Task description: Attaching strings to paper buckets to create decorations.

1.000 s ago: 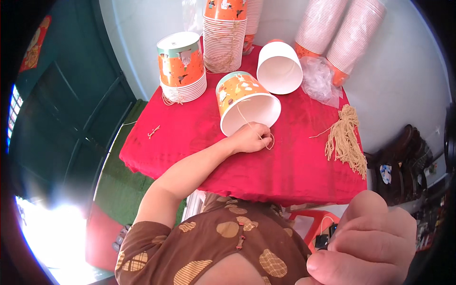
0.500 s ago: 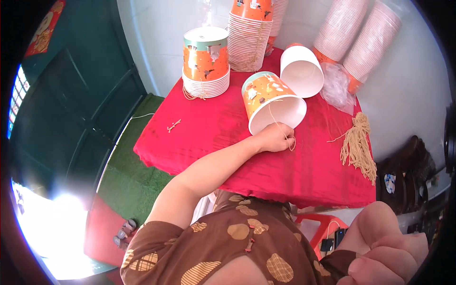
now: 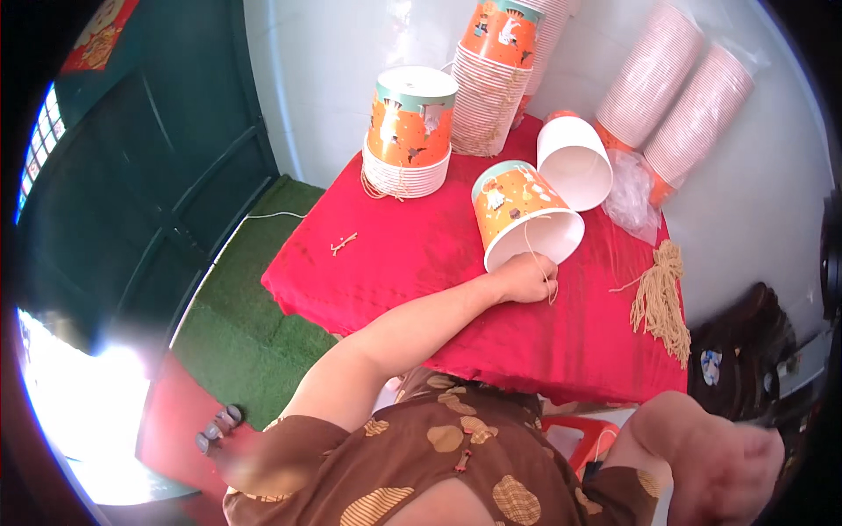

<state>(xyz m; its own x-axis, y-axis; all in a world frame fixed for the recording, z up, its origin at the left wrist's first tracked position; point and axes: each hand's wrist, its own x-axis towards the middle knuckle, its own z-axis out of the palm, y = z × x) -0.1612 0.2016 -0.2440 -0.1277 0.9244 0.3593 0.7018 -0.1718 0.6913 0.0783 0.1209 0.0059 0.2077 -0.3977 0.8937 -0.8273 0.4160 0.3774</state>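
Note:
An orange patterned paper bucket (image 3: 511, 203) with a green base band lies tilted on its side, its white mouth facing me. My left hand (image 3: 529, 279) is closed at the near edge of that mouth, with a thin beige cord (image 3: 553, 289) pinched in its fingers. The cord runs up from the fingers into the mouth. Whether the fingers also grip the rim is hidden. Raised at the lower right, away from the table, my right hand (image 3: 735, 469) is smeared by motion, so its fingers are unclear.
Upside-down buckets (image 3: 410, 131) and a taller bucket stack (image 3: 494, 88) stand at the back of the red-covered table (image 3: 395, 289). Behind the tilted bucket lies a white-mouthed bucket (image 3: 575, 164). Wrapped stacks (image 3: 702, 110), crumpled plastic (image 3: 629, 188) and a beige cord bundle (image 3: 660, 298) are at right.
The whole view has shifted, with the table lower in it. My left hand stays at the bucket's mouth with the cord. My right hand has blurred where its curled fingers showed before.

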